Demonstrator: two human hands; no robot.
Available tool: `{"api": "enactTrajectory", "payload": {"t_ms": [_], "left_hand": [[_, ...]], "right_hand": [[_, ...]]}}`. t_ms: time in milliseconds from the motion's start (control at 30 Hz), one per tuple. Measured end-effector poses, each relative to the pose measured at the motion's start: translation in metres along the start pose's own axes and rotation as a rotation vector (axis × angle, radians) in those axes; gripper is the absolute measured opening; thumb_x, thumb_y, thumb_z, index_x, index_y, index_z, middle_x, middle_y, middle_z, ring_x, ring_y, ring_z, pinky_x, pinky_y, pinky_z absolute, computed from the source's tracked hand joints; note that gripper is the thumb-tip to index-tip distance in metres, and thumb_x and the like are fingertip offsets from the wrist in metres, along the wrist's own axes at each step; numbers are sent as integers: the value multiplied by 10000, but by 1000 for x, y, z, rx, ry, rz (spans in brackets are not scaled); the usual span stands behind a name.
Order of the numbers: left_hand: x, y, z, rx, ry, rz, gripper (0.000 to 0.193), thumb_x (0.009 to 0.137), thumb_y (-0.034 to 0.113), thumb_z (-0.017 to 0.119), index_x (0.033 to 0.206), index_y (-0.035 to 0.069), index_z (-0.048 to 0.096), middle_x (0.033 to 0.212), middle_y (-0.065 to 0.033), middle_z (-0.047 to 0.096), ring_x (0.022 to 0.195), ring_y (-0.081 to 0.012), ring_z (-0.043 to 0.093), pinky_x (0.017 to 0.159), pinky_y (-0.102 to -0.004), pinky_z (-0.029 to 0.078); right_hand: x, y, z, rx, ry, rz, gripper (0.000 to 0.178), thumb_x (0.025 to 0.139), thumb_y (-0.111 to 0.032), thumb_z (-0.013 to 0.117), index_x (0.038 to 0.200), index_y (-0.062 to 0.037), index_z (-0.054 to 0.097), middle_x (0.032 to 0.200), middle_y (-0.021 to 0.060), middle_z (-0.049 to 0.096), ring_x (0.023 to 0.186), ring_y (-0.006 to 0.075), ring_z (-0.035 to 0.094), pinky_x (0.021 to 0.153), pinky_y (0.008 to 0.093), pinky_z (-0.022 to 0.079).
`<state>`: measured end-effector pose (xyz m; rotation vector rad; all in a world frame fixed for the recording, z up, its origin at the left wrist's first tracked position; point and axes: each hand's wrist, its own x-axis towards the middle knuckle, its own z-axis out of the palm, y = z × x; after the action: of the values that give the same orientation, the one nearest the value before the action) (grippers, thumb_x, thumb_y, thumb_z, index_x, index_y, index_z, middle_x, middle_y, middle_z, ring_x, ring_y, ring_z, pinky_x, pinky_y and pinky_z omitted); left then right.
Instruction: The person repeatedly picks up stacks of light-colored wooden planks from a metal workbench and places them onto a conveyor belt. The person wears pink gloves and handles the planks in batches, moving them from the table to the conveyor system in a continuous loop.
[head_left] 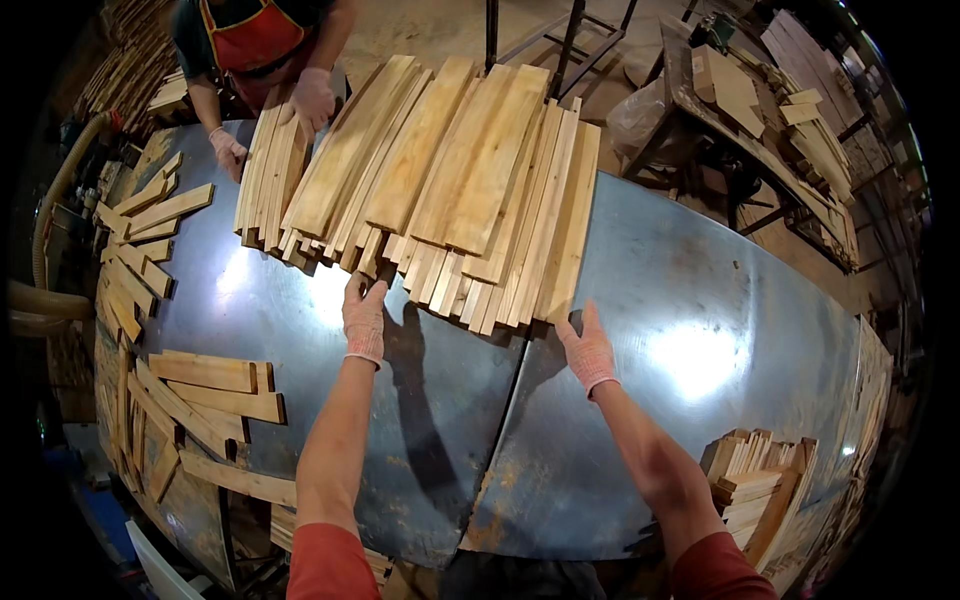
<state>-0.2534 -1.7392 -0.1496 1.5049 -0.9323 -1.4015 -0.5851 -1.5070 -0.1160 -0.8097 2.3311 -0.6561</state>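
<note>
A wide pile of pale wooden boards [478, 160] lies on the metal-topped table [640, 260], its near ends uneven. My left hand [364, 322], in a light work glove, is at the near edge of the pile. Its thumb and fingers close on the end of a narrow wooden slat [369, 252] that juts out. My right hand [587, 352], gloved too, has its thumb and fingers apart. It touches the near corner of the outermost board [573, 230] on the pile's right side. Fingertips of both hands are partly hidden by the wood.
Across the table a co-worker in a red apron [262, 40] has gloved hands on a bundle of slats [270, 180]. Loose wood pieces [210, 375] lie along the left side. A stack of short pieces [755, 485] sits at the near right. A workbench [690, 90] stands beyond.
</note>
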Motion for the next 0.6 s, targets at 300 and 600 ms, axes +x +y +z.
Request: {"api": "enactTrajectory", "payload": {"t_ms": [300,600], "left_hand": [[27,-2,11,197,106,83,483,980,224,743,1369,-45,646,1186,-170,726,1017,-253,678,928,-398,543],[-28,38,22,609,-165,197,537,912,331,819,1251,-56,666,1052,-125,693,936,-208,650,897,-371,549]], "right_hand": [[48,-20,55,445,232,200,778,989,-283,733,1623,32,411,1460,215,665,1278,350,660,1111,403,494],[91,-10,-25,197,-35,30,449,1009,-441,650,1212,-42,682,1177,273,695,1054,440,662,916,485,541]]}}
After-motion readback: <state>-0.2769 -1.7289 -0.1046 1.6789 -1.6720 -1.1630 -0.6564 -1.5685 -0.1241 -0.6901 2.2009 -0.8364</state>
